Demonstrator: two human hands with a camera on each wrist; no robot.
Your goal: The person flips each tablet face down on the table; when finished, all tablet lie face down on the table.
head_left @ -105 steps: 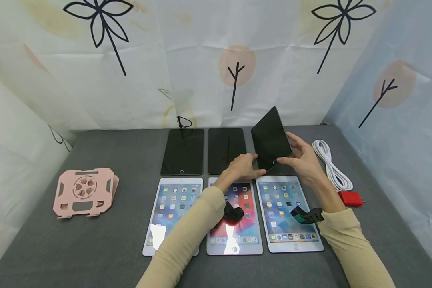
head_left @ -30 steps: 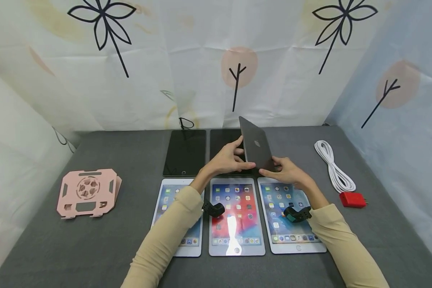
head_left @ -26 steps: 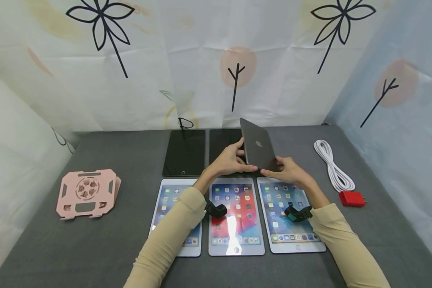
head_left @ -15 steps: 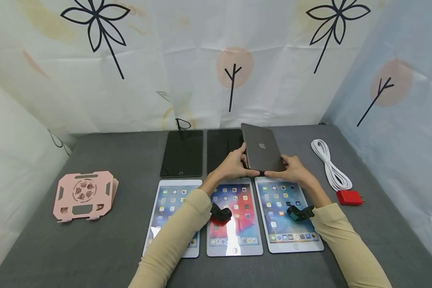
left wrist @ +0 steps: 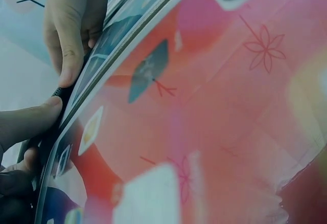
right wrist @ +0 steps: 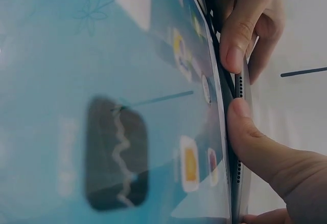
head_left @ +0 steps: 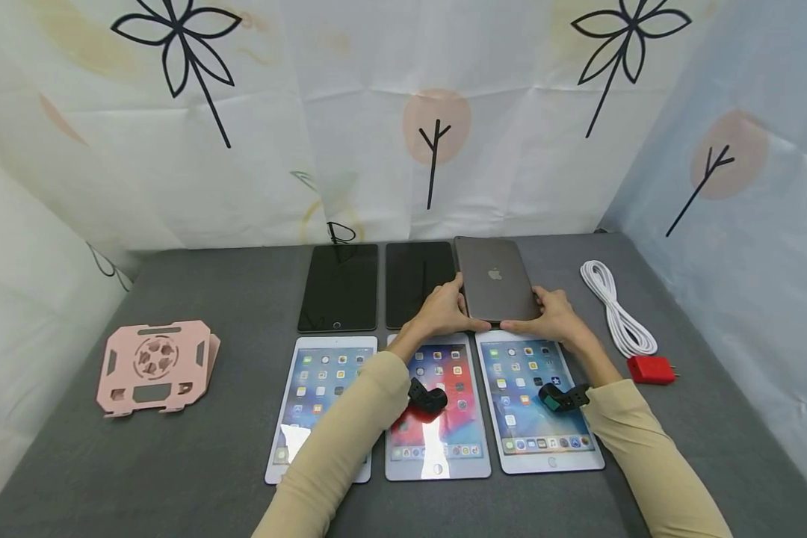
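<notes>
Though creased all over, thin pale cloth walls (head_left: 363, 127) at back and sides, printed with black flowers and twigs. Below, matte grey table covering (head_left: 195, 463). Across it, soft beige sleeves (head_left: 339, 441), lightly wrinkled. Between and beneath, flat in a row, three white-bordered tablets (head_left: 440, 441), round-cornered, with glossy lit glass. Behind these, two dark tablets (head_left: 339, 288) with shiny black faces, side by side. Just right of that pair, grey-backed tablet (head_left: 496, 288), smooth and metallic, back upward and nearly flat; contact with the table covering impossible to tell. Well apart at left, folded pink stand (head_left: 122, 366), cut through with slots and a round pattern. Around the near corners of the grey-backed tablet, left hand (head_left: 447, 310) and right hand (head_left: 554, 317), with fingers curled along its side edges and thumbs on its near edge, tips just apart. At right, coiled smooth white cable (head_left: 615, 307); just beside its lower end, boxy red plug (head_left: 652, 369). Smallest, round holes (right wrist: 240, 87) dotting that near edge.
</notes>
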